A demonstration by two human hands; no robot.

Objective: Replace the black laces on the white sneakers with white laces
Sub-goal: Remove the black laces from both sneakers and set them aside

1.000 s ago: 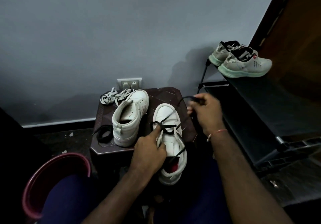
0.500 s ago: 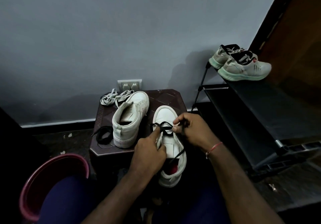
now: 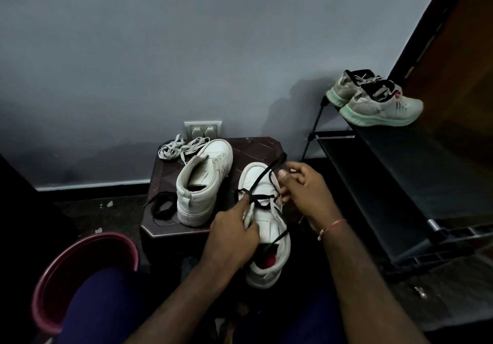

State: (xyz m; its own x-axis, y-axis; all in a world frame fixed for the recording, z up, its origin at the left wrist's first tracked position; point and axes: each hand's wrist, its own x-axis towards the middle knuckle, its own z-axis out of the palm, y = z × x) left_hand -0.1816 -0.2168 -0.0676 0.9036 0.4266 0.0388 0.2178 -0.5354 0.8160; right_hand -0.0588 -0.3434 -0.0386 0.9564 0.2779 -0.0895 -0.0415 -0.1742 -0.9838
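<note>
one black shoe rack (image 3: pixel 400 183) stands at the right, and on its top shelf sit two grey running shoes (image 3: pixel 381 106) with green soles, side by side. one maroon tub (image 3: pixel 88 247) sits low at the left. one small brown table (image 3: pixel 253 148) stands against the wall. two white sneakers: the first sneaker (image 3: pixel 202 183) stands on the table with no lace in it; the second sneaker (image 3: pixel 269 226) lies just to its right, toe on the table, heel past the near edge. the left hand (image 3: pixel 232 234) grips this second sneaker's side, forefinger on a lace crossing. the right hand (image 3: pixel 304 186) pinches the threaded black lace (image 3: pixel 262 181) and holds it taut above the toe. one loose black lace (image 3: pixel 162 206) lies coiled on the table's left edge. white laces (image 3: pixel 176 148) lie heaped at the far left corner; their number cannot be told. one wall socket (image 3: pixel 202 128) is behind them.
</note>
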